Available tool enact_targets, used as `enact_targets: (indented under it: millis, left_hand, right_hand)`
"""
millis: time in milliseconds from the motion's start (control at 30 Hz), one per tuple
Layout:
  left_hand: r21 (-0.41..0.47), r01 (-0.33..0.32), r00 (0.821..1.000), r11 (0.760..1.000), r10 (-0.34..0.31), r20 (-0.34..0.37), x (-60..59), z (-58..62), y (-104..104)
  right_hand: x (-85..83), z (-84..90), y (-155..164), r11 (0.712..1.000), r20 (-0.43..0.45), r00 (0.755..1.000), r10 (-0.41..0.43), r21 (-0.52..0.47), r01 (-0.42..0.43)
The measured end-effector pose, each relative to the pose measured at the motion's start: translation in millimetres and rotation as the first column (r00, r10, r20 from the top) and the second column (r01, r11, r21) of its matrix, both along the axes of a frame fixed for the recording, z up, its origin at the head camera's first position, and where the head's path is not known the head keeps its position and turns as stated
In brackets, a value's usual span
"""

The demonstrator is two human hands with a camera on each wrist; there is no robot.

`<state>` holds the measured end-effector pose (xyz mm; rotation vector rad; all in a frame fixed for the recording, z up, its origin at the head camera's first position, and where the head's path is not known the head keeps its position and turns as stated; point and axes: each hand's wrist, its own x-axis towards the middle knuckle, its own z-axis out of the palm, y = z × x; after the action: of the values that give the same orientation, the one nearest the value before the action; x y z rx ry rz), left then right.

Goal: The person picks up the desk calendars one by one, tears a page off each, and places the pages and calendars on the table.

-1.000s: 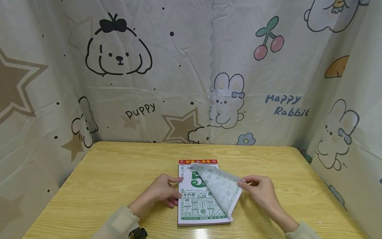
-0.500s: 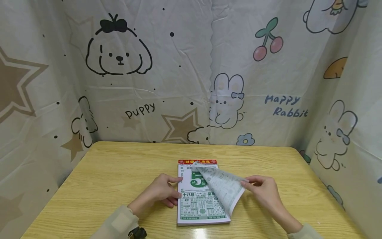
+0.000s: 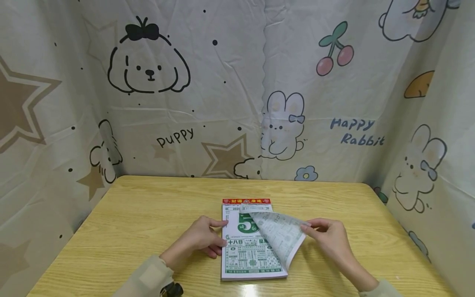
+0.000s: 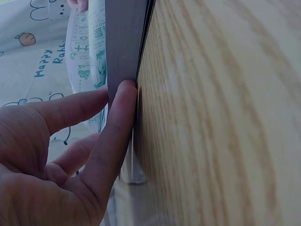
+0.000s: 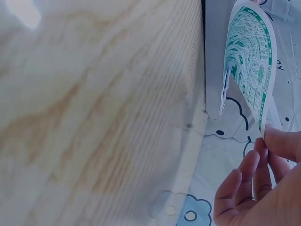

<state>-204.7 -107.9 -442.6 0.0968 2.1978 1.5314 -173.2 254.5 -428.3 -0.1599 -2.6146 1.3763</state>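
A thick tear-off calendar (image 3: 246, 258) with a red header lies flat on the table, a green 5 and dense green print on its face. At its left side my left hand (image 3: 198, 235) rests with extended fingers, fingertips against the edge of the pad; the left wrist view shows fingers (image 4: 115, 117) along that grey edge. My right hand (image 3: 330, 235) pinches the corner of the top page (image 3: 283, 235) between thumb and fingers. That page is lifted and curled over rightward, its pale underside showing. A ragged paper edge (image 5: 225, 94) shows near the header in the right wrist view.
A light wooden table (image 3: 156, 202) spreads round the calendar. A cream curtain (image 3: 219, 90) with cartoon prints encloses the back and both sides. On the left wrist is a dark strapped device (image 3: 172, 290).
My right hand has drawn the page corner a little to the right. The fold near the header has shifted, with more of the page's top strip turned up. My left hand stays in place.
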Motion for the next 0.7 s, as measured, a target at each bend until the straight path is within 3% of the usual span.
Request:
enact_targets:
  millis: [700]
  left_hand:
    - [-0.003, -0.004, 1.0, 1.0, 0.004, 0.002, -0.3, -0.2, 0.2]
  right_hand:
    - [3.2, -0.6, 4.9, 0.999, -0.001, 1.0, -0.026, 0.019, 0.026]
